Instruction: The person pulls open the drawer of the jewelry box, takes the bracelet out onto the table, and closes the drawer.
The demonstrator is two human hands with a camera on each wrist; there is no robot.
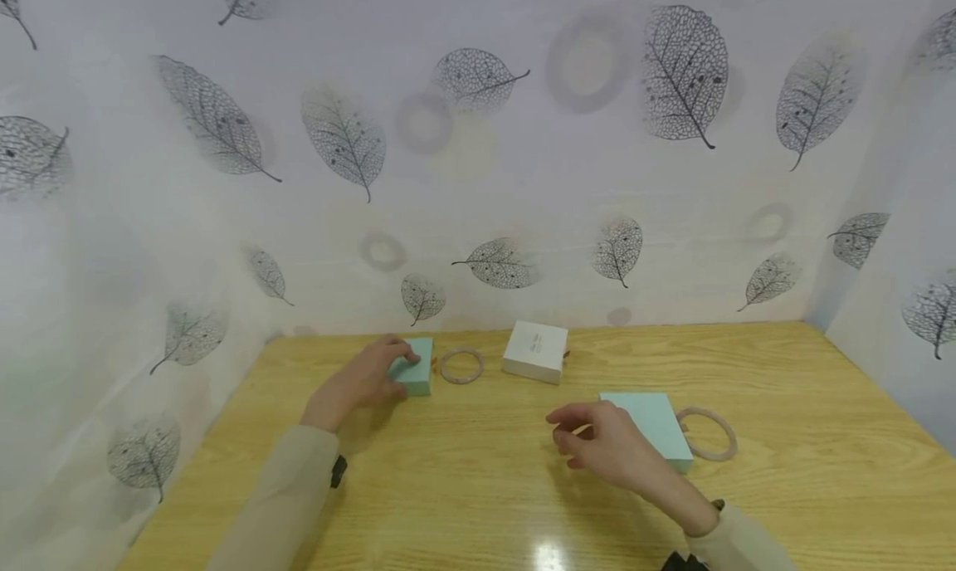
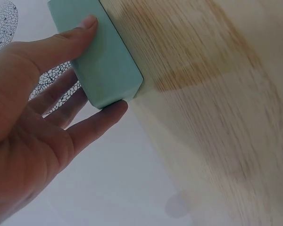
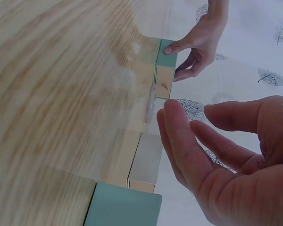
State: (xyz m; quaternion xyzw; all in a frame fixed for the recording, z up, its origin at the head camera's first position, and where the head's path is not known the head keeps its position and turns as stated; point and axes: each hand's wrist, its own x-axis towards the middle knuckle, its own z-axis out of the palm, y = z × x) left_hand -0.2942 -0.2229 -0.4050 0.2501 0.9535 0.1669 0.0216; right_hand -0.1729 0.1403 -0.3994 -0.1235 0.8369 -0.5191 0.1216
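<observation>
At the back left of the table, my left hand (image 1: 362, 380) grips a small teal box (image 1: 420, 373), with the thumb and fingers on different sides of it. The left wrist view shows the thumb lying on one face of this teal box (image 2: 106, 61) and a fingertip at its corner. A pale ring-shaped bangle (image 1: 460, 381) lies just right of that box. Loosely bent and holding nothing, my right hand (image 1: 605, 442) hovers over the table beside a larger teal box (image 1: 648, 415). Another bangle (image 1: 733, 440) lies against that box's right side.
Between the two teal boxes, a white box (image 1: 536, 348) with small print on its lid sits near the back edge. The wooden table (image 1: 463, 488) meets a leaf-patterned cloth backdrop (image 1: 478, 181) behind and on both sides.
</observation>
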